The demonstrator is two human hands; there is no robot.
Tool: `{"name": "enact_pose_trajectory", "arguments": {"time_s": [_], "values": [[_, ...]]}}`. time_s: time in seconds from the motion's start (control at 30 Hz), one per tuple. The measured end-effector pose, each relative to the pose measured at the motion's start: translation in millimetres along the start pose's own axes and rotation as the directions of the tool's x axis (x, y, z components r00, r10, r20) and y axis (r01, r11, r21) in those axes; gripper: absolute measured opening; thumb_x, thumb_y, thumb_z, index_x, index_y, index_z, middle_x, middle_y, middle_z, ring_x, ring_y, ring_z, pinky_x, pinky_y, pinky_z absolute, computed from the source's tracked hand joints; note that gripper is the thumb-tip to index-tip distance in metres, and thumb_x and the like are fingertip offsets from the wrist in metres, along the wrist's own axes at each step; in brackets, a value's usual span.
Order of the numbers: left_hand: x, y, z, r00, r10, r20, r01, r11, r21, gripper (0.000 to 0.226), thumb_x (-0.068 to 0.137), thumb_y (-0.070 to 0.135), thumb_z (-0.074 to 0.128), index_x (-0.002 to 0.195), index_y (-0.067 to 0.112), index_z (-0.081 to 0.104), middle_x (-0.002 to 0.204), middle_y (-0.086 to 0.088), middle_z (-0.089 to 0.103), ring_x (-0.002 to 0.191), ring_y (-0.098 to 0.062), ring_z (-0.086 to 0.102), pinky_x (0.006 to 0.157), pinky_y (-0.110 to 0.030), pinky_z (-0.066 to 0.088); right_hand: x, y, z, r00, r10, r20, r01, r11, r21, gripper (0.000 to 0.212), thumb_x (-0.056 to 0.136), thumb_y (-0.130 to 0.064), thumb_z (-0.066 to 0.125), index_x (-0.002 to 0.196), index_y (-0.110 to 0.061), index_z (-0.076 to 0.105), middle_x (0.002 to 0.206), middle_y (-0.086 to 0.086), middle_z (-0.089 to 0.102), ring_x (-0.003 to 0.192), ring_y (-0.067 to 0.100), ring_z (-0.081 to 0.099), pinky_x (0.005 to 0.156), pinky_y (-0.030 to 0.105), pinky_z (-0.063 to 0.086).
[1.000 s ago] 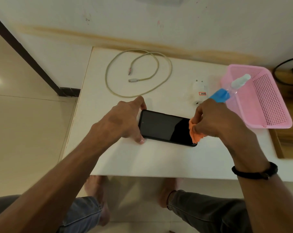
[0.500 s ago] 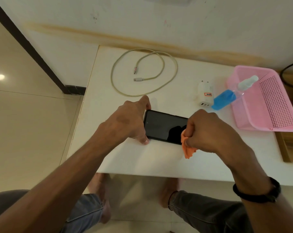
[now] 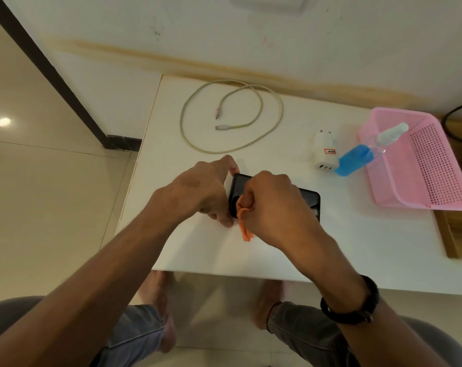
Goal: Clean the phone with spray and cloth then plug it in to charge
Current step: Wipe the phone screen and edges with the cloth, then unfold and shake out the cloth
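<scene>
A black phone (image 3: pixel 308 201) lies screen up on the white table (image 3: pixel 357 247). My left hand (image 3: pixel 200 192) pinches its left end between thumb and fingers. My right hand (image 3: pixel 272 207) is closed on an orange cloth (image 3: pixel 244 229) and presses it on the left part of the screen, hiding most of the phone. A white charging cable (image 3: pixel 232 115) lies coiled at the back of the table. A white plug adapter (image 3: pixel 323 152) lies to the right of it. The spray bottle with blue liquid (image 3: pixel 357 158) leans on the pink basket.
The pink plastic basket (image 3: pixel 423 168) stands at the table's right. A wooden surface (image 3: pixel 454 234) with a black cord (image 3: pixel 452 120) adjoins the table on the right. A wall socket plate (image 3: pixel 267 2) shows at the top. My knees and feet are below the front edge.
My right hand has slid the orange cloth leftward across the screen, from the phone's right end to near my left hand. The left hand keeps hold of the phone's left end.
</scene>
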State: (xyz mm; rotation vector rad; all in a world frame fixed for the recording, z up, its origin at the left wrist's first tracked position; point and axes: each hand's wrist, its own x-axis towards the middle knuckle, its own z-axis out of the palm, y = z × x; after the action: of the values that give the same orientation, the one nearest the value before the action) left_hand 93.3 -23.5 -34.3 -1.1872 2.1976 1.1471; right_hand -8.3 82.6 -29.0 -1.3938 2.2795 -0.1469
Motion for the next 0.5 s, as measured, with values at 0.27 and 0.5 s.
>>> {"name": "enact_pose_trajectory", "arguments": {"time_s": [0.27, 0.5], "values": [[-7.0, 6.1, -12.0, 0.997, -0.002, 0.071, -0.008, 0.992, 0.129, 0.08, 0.076, 0.02, 0.087, 0.138, 0.032, 0.038, 0.085, 0.013, 0.065, 0.056, -0.004, 0.061, 0.048, -0.019, 0.039, 8.0, -7.0, -1.7, 0.996, -0.074, -0.041, 0.083, 0.935, 0.344, 0.012, 0.087, -0.015, 0.075, 0.093, -0.025, 0.078, 0.084, -0.009, 0.075, 0.073, 0.007, 0.071, 0.064, 0.021, 0.058], [-14.3, -8.6, -33.7, 0.98, 0.048, -0.191, -0.051, 0.999, -0.009, 0.063, 0.094, 0.015, 0.066, 0.147, 0.039, 0.042, 0.123, 0.0, 0.071, 0.098, -0.021, 0.07, 0.079, -0.038, 0.06, 17.0, 29.3, -38.7, 0.992, 0.01, 0.125, -0.12, 0.364, 0.924, 0.014, 0.09, -0.004, 0.074, 0.104, -0.002, 0.073, 0.095, 0.013, 0.08, 0.09, 0.028, 0.079, 0.078, 0.036, 0.065]]}}
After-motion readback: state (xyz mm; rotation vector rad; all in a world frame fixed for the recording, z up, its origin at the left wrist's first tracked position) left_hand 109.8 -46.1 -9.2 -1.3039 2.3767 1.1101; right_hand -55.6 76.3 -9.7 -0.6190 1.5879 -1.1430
